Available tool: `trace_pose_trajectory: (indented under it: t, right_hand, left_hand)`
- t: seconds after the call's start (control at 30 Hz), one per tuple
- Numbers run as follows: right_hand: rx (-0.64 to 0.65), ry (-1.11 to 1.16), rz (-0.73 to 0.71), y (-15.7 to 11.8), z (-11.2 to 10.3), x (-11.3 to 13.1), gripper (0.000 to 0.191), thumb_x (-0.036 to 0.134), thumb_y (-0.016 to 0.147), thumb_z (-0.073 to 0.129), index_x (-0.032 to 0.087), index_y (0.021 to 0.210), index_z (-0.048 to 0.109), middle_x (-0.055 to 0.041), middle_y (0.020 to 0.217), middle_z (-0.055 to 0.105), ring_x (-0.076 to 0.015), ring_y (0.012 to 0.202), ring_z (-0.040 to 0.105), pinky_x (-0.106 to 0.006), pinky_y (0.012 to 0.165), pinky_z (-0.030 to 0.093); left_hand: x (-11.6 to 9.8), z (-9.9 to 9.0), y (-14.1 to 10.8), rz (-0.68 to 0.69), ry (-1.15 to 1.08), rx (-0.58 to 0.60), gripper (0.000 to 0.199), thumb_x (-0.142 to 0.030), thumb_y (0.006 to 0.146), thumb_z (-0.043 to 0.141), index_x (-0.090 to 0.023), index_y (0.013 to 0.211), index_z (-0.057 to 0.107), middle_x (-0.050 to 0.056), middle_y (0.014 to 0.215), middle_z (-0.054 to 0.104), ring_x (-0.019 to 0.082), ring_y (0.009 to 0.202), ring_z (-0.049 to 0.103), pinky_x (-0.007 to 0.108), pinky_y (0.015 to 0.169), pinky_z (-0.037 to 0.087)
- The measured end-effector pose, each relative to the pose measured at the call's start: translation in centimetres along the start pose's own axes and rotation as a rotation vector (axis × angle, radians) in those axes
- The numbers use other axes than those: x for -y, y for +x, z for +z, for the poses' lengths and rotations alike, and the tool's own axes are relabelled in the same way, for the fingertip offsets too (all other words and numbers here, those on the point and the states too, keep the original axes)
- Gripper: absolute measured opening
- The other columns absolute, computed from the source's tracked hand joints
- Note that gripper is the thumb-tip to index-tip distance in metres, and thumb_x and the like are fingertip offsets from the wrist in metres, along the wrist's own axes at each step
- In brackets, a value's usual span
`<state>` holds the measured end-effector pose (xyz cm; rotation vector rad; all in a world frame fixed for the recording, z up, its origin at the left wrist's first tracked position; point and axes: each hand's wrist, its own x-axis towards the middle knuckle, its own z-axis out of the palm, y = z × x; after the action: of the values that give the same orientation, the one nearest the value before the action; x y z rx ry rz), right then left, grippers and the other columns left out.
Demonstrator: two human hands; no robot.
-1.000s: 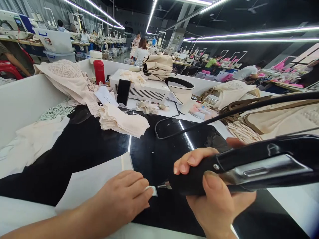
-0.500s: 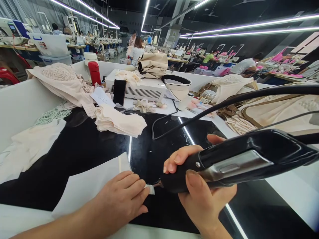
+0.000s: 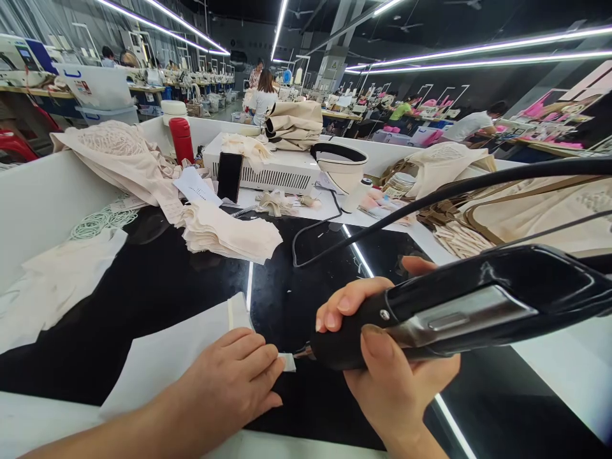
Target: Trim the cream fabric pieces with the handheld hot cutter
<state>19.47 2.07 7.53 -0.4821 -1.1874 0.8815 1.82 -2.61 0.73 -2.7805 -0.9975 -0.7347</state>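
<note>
My right hand [image 3: 387, 370] is wrapped round a black handheld tool [image 3: 459, 309] with a silver panel and a cable at its back. The tool's thin metal tip touches or nearly touches a small white piece [image 3: 288, 362]. That piece sticks out from under the fingertips of my left hand [image 3: 239, 376], which presses it down with bent fingers. Under my left hand lies a white sheet [image 3: 167, 350] with a pale strip [image 3: 238, 312] along its upper right edge. The sheet rests on the black glossy tabletop [image 3: 306, 408].
Stacked cream fabric pieces [image 3: 224, 229] lie beyond my hands. Behind them are a phone [image 3: 229, 177], a red bottle [image 3: 181, 140], a white vented box [image 3: 282, 175] and a visor [image 3: 339, 166]. A black cable [image 3: 430, 191] arches over the right side. People sit at machines farther off.
My right hand and the tool have shifted slightly to the right. My left hand has barely moved, with the white piece still under its fingertips.
</note>
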Motion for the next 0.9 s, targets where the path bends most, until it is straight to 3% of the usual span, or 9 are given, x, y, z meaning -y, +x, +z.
trace_pose_trajectory:
  t: [0.9]
  right_hand:
    - [0.01,-0.023,-0.01,0.18,-0.18,-0.4,0.049,0.025,0.087,0.08,0.032,0.131,0.059,0.0033,0.083,0.068,-0.0139,0.06,0.065,-0.03,0.054,0.059]
  left_hand:
    - [-0.14,0.06,-0.03,-0.025,0.014,0.033,0.046,-0.039,0.088,0.083,-0.012,0.121,0.064,0.002,0.104,0.069,0.02,0.091,0.061,0.033,0.085,0.052]
